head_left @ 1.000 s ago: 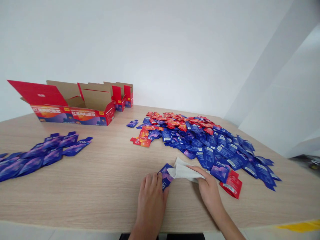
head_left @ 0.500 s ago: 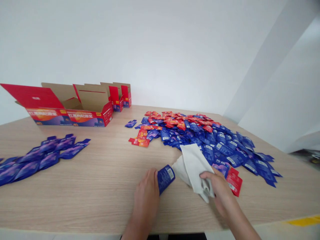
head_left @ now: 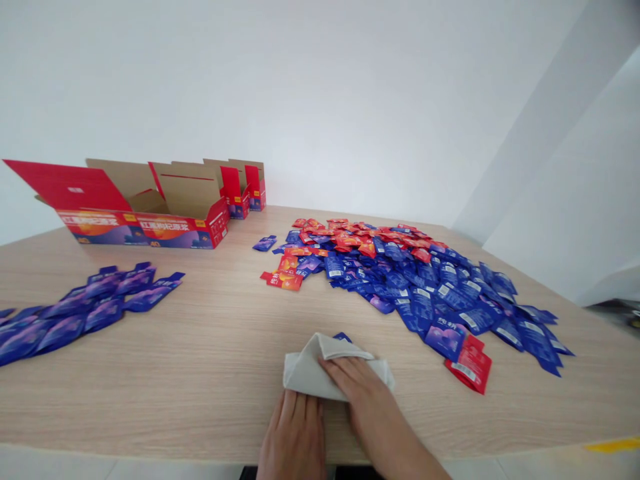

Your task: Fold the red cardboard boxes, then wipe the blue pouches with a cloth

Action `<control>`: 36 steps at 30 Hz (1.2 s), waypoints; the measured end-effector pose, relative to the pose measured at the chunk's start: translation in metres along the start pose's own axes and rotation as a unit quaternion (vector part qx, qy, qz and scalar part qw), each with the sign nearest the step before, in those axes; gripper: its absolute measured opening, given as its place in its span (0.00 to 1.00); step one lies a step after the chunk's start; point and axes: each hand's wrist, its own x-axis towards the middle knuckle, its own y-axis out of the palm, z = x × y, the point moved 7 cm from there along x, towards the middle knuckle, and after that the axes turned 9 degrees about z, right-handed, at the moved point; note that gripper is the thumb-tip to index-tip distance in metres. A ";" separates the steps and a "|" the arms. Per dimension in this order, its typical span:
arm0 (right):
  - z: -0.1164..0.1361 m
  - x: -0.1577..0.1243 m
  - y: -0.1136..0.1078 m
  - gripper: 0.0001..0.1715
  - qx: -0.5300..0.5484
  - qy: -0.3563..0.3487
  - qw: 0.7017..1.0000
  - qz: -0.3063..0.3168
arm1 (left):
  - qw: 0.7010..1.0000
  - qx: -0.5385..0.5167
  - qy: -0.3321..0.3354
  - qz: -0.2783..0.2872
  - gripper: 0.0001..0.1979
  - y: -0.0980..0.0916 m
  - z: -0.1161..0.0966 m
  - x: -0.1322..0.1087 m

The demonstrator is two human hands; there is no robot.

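Note:
A folded off-white cloth (head_left: 313, 375) lies over a blue pouch (head_left: 343, 337) near the table's front edge; just one corner of the pouch shows beyond the cloth. My right hand (head_left: 363, 390) presses down on the cloth with its fingers closed on the fabric. Beside it, my left hand (head_left: 295, 427) reaches under the cloth's near edge, fingers close together, at the pouch's near end. The left fingertips and most of the pouch are hidden. Farther right, a blue pouch with a purple print (head_left: 445, 339) overlaps a red pouch (head_left: 470, 365).
A wide heap of blue pouches (head_left: 425, 287) with red pouches (head_left: 350, 237) on top spreads over the table's right side. Overlapping blue pouches (head_left: 105, 303) lie at left. Several open red cartons (head_left: 175, 231) stand at the back left, before the white wall (head_left: 350, 107).
My right hand has brought the cloth leftward and down over the blue pouch. My left hand has moved slightly toward me, its fingers now at the cloth's edge.

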 end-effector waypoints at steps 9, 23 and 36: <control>-0.020 -0.004 -0.042 0.47 0.007 0.104 0.988 -0.113 | 0.993 0.016 -0.004 -0.116 0.26 -0.025 -0.007 0.009; -0.027 -0.029 -0.035 0.36 -0.029 0.127 0.985 -0.112 | 0.994 -0.031 -0.025 -0.100 0.29 -0.044 -0.009 0.010; -0.059 -0.044 -0.052 0.33 0.001 0.226 0.961 -0.158 | 0.994 -0.041 -0.029 -0.092 0.32 -0.045 -0.009 0.009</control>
